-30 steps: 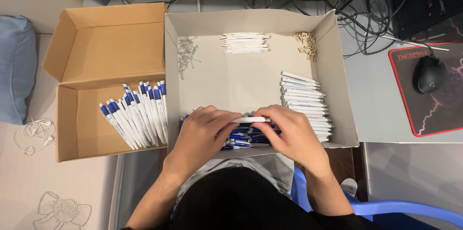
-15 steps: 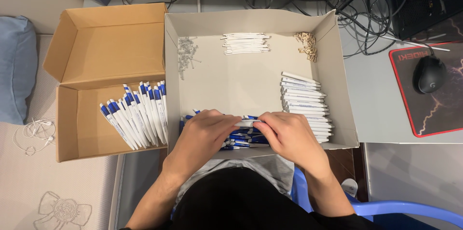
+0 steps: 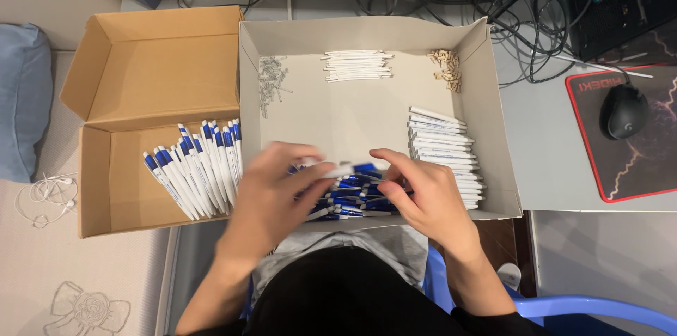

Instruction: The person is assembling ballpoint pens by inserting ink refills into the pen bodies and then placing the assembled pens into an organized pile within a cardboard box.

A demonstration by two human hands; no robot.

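Both hands meet over the near part of the grey box (image 3: 486,117), and between them they hold one white pen (image 3: 343,167) that lies level, above a loose heap of blue parts (image 3: 352,198). The left hand (image 3: 271,198) has its fingers curled, and thumb and forefinger pinch the left end of the pen; the right hand (image 3: 423,198) pinches the other end with its fingertips, the remaining fingers bent loosely. This two-ended grip looks to me like the way one holds a pen to push or twist its halves together, but the joint itself is blurred and I cannot tell exactly. The grey box is shallow, of smooth card, and its contents are sorted into separate groups, probably so that each kind is easy to reach: small metal springs (image 3: 271,82) at the far left, thin white tubes (image 3: 357,66) in the middle, small pale pieces (image 3: 446,68) at the far right, and a neat stack of white barrels (image 3: 444,149) along the right wall. Just beside it, to the left, an open brown cardboard box (image 3: 141,61) holds finished pens (image 3: 197,170), white with blue ends, laid side by side in a slanted row.
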